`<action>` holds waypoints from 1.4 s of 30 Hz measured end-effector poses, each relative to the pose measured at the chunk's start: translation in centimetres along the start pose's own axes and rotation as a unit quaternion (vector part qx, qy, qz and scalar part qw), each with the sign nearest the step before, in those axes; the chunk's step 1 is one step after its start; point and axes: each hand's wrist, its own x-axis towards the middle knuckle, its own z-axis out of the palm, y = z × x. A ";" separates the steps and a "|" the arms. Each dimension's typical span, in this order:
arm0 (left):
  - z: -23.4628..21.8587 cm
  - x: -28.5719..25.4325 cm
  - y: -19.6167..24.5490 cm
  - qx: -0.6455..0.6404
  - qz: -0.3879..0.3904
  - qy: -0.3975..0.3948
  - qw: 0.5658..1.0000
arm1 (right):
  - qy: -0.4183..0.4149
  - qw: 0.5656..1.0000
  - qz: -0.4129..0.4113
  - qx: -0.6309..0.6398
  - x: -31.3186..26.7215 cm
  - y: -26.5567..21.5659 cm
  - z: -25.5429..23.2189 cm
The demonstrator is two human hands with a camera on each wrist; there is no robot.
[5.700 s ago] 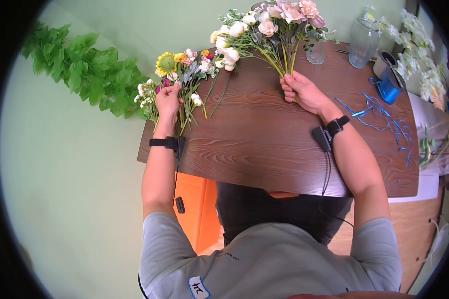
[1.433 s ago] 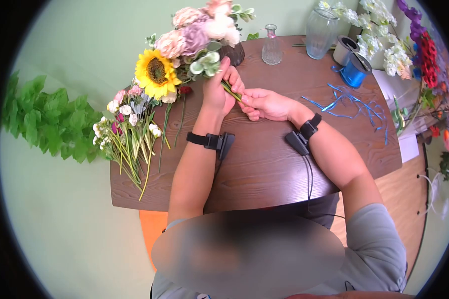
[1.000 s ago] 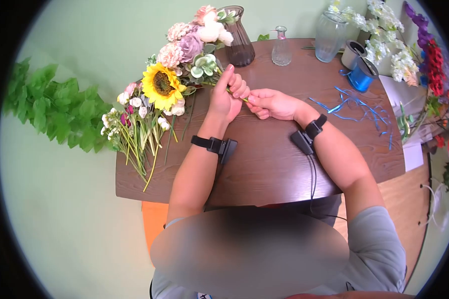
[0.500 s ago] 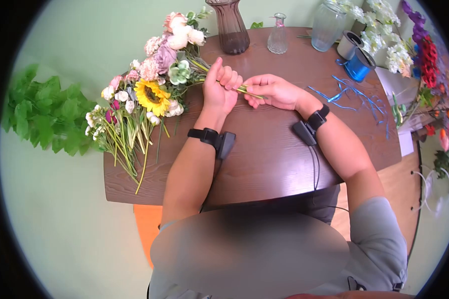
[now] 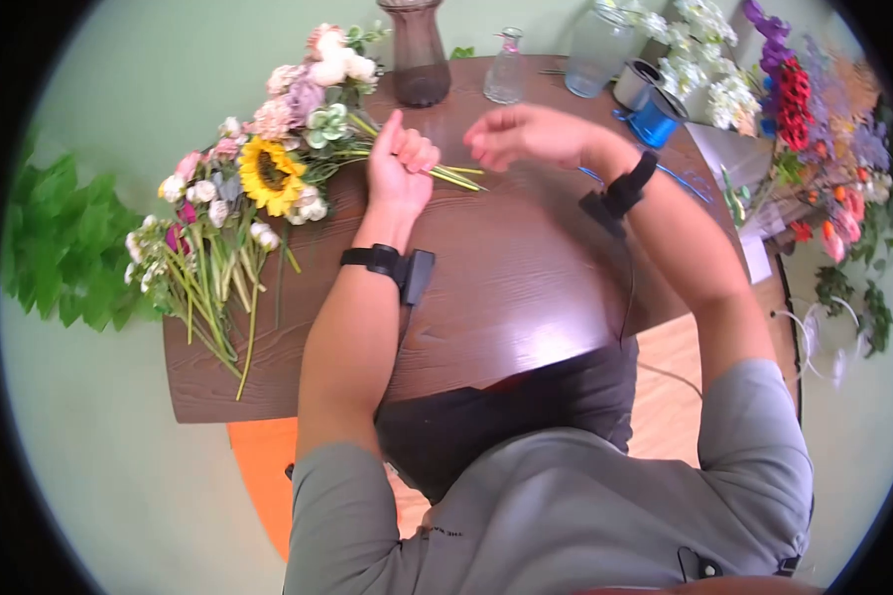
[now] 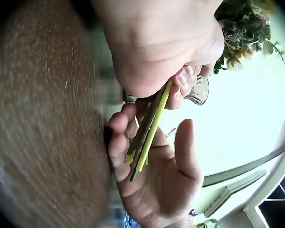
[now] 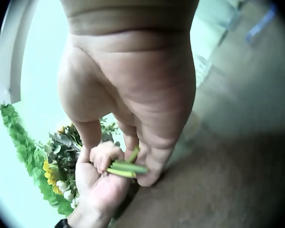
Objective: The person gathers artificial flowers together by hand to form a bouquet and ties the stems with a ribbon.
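My left hand (image 5: 399,164) grips the green stems (image 5: 456,177) of a bouquet (image 5: 303,99) of pink, white and purple blooms with a sunflower (image 5: 266,177). The bouquet lies low over the back left of the brown table (image 5: 506,297). In the left wrist view the stems (image 6: 151,124) stick out below my curled left fingers (image 6: 183,78). My right hand (image 5: 501,134) hovers open just right of the stem ends, holding nothing. Its open palm (image 6: 156,183) shows behind the stems. The right wrist view looks past my right hand (image 7: 133,118) at the stems (image 7: 126,167).
Loose flowers (image 5: 198,268) lie along the table's left edge, green leaves (image 5: 60,248) beyond it. At the back stand a dark vase (image 5: 417,59), a small clear bottle (image 5: 504,74) and a glass jar (image 5: 595,40). A blue ribbon spool (image 5: 653,119) and colourful flowers (image 5: 794,109) are at right.
My right hand has let go of the stem ends and lifted away to the right. My left hand has kept its grip while the bouquet tipped lower toward the left.
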 end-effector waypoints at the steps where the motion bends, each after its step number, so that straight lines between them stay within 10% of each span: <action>1: 0.3 -0.2 0.0 0.014 0.004 0.004 1.000 | 0.022 0.998 -0.009 -0.062 -1.0 -0.7 -1.7; 8: -0.1 0.0 0.1 0.029 0.003 -0.017 0.999 | 0.115 0.915 0.066 -0.381 -8.0 1.1 -8.7; 26: -0.1 -0.1 0.1 0.053 0.000 -0.015 0.998 | 0.013 0.839 0.125 -0.529 -11.4 5.8 -11.1; 36: 0.8 -0.5 0.0 0.052 0.000 0.008 0.999 | 0.165 0.924 0.026 -0.343 -13.9 3.1 -14.6; 42: 0.8 -0.4 0.1 0.050 0.002 0.009 0.999 | 0.270 0.960 -0.072 -0.023 -16.0 1.3 -15.5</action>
